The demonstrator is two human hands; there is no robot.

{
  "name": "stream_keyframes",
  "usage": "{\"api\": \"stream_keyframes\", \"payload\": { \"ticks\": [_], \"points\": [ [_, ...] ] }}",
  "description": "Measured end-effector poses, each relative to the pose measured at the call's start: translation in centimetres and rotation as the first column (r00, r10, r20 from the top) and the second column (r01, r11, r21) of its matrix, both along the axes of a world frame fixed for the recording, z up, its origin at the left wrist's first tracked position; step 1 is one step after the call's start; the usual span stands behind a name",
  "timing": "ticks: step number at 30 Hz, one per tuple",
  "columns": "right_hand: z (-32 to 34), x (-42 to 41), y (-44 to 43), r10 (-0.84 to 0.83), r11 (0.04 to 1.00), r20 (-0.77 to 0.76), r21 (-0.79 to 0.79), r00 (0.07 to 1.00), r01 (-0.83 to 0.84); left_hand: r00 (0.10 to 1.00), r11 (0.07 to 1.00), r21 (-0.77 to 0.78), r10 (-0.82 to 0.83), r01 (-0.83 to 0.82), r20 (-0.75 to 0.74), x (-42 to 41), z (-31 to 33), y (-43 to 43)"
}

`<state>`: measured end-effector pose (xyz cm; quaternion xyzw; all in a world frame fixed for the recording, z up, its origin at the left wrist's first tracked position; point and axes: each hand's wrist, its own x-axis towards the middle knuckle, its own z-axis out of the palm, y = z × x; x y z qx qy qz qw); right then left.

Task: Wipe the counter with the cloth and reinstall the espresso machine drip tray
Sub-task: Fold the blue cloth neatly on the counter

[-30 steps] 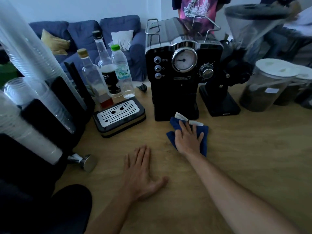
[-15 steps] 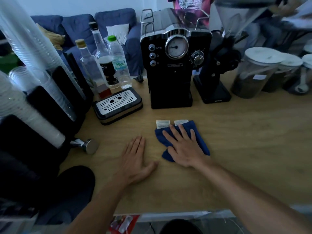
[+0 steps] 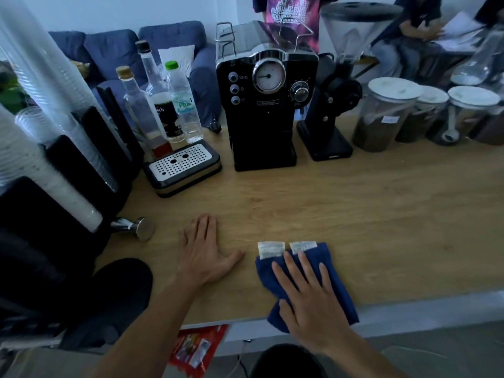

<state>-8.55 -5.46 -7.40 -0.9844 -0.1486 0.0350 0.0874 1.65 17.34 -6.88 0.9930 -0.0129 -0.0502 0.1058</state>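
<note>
Our right hand [image 3: 311,304] presses flat, fingers spread, on the cloth [image 3: 332,271] at the counter [image 3: 381,214] edge — soft, light. Left hand [image 3: 203,253] rests open. The tray [image 3: 181,166] sits left of the machine [image 3: 263,105] — rigid; we'd grip its sides.

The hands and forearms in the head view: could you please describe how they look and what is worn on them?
Both the left hand and right hand are bare, with no gloves, rings, watch or wristband visible. Both forearms are uncovered as far as the frame shows; no sleeve appears.
</note>
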Motion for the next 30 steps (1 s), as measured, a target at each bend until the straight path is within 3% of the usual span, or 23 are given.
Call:
{"api": "stream_keyframes", "payload": {
  "ticks": [4, 7, 10, 15, 25, 30],
  "points": [
    [-0.1, -0.3, 0.6, -0.074, 0.995, -0.021, 0.064, 0.997, 0.075, 0.999, 1.0, 0.006, -0.016, 0.016, -0.03, 0.2, 0.0, 0.4],
    [0.7, 1.1, 1.5, -0.155, 0.961, -0.06, 0.223, 0.986, 0.165, 0.999, 0.999, -0.016, -0.037, 0.037, -0.024, -0.1, 0.2, 0.8],
    [2.0, 3.8, 2.9, -0.25, 0.862, -0.206, 0.397, 0.946, 0.314, 0.999, 0.998, -0.036, -0.042, 0.042, 0.013, -0.3, 0.3, 1.3],
    [2.5, 9.9, 5.1, -0.319, 0.724, -0.27, 0.549, 0.908, 0.418, 0.998, 0.998, -0.043, -0.035, 0.037, 0.045, -1.0, 0.3, 1.9],
    [2.6, 21.7, 9.0, -0.293, 0.853, -0.202, 0.386, 0.934, 0.351, 1.0, 1.0, 0.004, -0.026, 0.026, 0.006, -1.0, 0.5, 1.9],
    [2.1, 23.4, 9.9, -0.149, 0.976, -0.126, 0.138, 0.981, 0.167, 0.999, 1.0, 0.007, -0.03, 0.03, -0.028, -0.2, 0.9, 2.2]
  ]
}}
